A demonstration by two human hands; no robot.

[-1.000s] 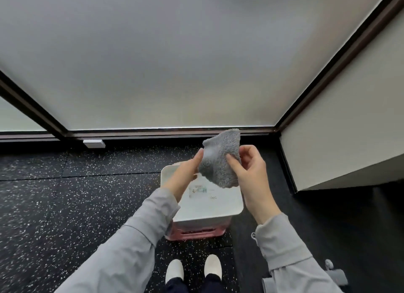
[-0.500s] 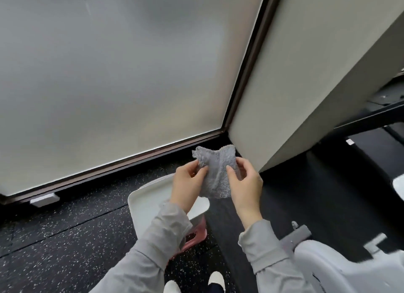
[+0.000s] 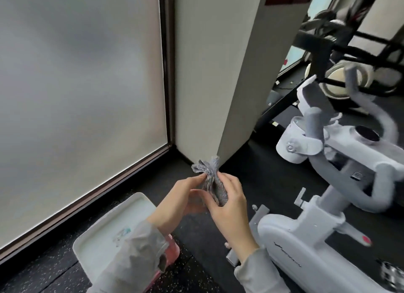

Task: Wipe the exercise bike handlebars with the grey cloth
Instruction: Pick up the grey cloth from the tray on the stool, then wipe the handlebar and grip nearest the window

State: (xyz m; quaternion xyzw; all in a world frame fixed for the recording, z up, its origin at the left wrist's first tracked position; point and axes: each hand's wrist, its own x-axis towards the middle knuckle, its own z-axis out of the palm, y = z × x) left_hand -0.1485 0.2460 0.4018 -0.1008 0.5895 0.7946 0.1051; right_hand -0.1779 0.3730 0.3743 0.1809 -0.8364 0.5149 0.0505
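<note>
Both hands (image 3: 205, 196) pinch bunched grey cloth (image 3: 211, 179); exercise bike (image 3: 317, 216) at right.

The black speckled floor (image 3: 54, 271) carries a white-lidded pink box (image 3: 113, 231) and a pale exercise bike (image 3: 290, 247).

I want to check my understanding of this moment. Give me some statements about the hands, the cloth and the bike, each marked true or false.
Both the left hand and the right hand hold the grey cloth. True.
The cloth touches the handlebars. False: it is apart from them.
The bike stands right of the hands. True.
The cloth is spread out flat. False: it is bunched in the fingers.
</note>
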